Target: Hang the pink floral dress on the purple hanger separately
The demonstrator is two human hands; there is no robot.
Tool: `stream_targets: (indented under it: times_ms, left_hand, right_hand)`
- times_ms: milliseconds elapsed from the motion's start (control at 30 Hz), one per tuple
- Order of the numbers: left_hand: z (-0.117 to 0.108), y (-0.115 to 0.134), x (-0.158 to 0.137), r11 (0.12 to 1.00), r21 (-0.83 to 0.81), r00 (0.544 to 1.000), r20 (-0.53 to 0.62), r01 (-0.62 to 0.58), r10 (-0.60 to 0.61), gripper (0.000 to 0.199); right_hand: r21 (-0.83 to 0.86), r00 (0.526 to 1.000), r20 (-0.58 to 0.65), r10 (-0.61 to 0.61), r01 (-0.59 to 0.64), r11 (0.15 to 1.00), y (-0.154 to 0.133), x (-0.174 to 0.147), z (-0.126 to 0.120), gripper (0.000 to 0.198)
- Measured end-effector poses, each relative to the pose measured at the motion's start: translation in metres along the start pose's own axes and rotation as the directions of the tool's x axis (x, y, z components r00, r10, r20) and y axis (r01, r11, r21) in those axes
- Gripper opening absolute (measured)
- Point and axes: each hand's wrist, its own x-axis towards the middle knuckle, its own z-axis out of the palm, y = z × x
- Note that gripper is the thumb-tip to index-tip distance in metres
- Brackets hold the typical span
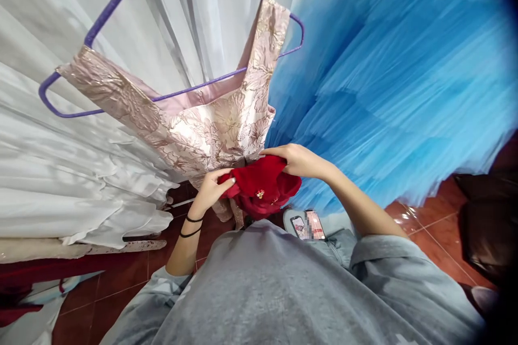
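One red velvet cloth (262,186), bunched, with a small gold ornament, held between two hands in front of the chest. Left hand (210,190) and right hand (297,160) each close their grip on its edges. Behind: one pink brocade dress (210,121) on one purple hanger (101,16); blue tulle (396,75) crowds the right.

no readable text, labels or numbers anywhere, phone screen (309,225) blurred, unreadable
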Motion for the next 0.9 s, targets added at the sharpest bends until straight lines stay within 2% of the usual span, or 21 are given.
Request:
stream_targets:
  times_ms: [67, 133, 233, 300, 367, 467, 533, 600, 667, 733, 767, 800, 833, 900]
  left_hand:
    - [-0.001, 0.005, -0.003, 0.989, -0.146, 0.979, -0.2, 0.0, -0.03, 0.029]
    - [-0.004, 0.01, -0.007, 0.953, -0.297, 0.932, -0.359, -0.055, -0.058, 0.022]
    - [-0.009, 0.013, -0.014, 0.919, -0.35, 0.895, -0.447, -0.181, 0.006, 0.022]
    - [-0.012, 0.01, -0.018, 0.936, -0.235, 0.878, -0.46, -0.261, 0.129, 0.027]
    - [-0.014, 0.003, -0.021, 0.949, -0.053, 0.85, -0.462, -0.31, 0.252, 0.039]
    - [-0.02, -0.009, -0.024, 0.928, 0.202, 0.805, -0.463, -0.311, 0.371, 0.05]
    - [-0.026, -0.015, -0.027, 0.865, 0.417, 0.762, -0.452, -0.279, 0.464, 0.056]
    - [-0.033, -0.019, -0.031, 0.738, 0.633, 0.699, -0.419, -0.232, 0.579, 0.056]
    - [-0.039, -0.021, -0.035, 0.628, 0.766, 0.603, -0.44, -0.136, 0.666, 0.04]
    - [-0.044, -0.022, -0.037, 0.608, 0.794, 0.472, -0.539, 0.01, 0.697, 0.02]
    - [-0.047, -0.022, -0.038, 0.624, 0.779, 0.432, -0.585, 0.064, 0.686, 0.013]
    - [-0.049, -0.022, -0.038, 0.659, 0.748, 0.431, -0.624, 0.086, 0.652, 0.01]
    - [-0.051, -0.023, -0.037, 0.713, 0.698, 0.473, -0.654, 0.074, 0.591, 0.008]
    - [-0.054, -0.023, -0.033, 0.857, 0.515, 0.642, -0.662, 0.013, 0.388, 0.008]
  right_hand:
    - [0.02, 0.999, -0.033, 0.017, -0.016, 1.0, -0.007, -0.006, -0.015, 0.06]
    - [0.097, 0.993, -0.115, -0.037, 0.048, 0.994, -0.016, -0.015, -0.027, 0.052]
    - [0.216, 0.947, -0.288, -0.142, 0.209, 0.954, -0.03, -0.033, -0.036, 0.042]
    - [0.224, 0.911, -0.39, -0.132, 0.233, 0.946, -0.038, -0.044, -0.04, 0.041]
    - [0.209, 0.894, -0.436, -0.103, 0.212, 0.955, -0.043, -0.053, -0.043, 0.041]
    - [0.21, 0.901, -0.416, -0.119, 0.223, 0.952, -0.045, -0.063, -0.047, 0.04]
    - [0.235, 0.904, -0.4, -0.149, 0.258, 0.937, -0.043, -0.068, -0.05, 0.038]
    - [0.276, 0.902, -0.408, -0.143, 0.271, 0.922, -0.042, -0.073, -0.049, 0.038]
    - [0.318, 0.902, -0.422, -0.091, 0.241, 0.917, -0.04, -0.079, -0.047, 0.037]
    - [0.355, 0.899, -0.437, 0.01, 0.162, 0.921, -0.038, -0.084, -0.044, 0.037]
    - [0.373, 0.893, -0.444, 0.069, 0.114, 0.921, -0.037, -0.085, -0.043, 0.037]
    - [0.388, 0.885, -0.449, 0.125, 0.068, 0.919, -0.034, -0.084, -0.043, 0.038]
    - [0.395, 0.873, -0.457, 0.172, 0.026, 0.918, -0.031, -0.082, -0.043, 0.038]
    - [0.367, 0.86, -0.464, 0.214, -0.034, 0.93, -0.022, -0.074, -0.042, 0.04]
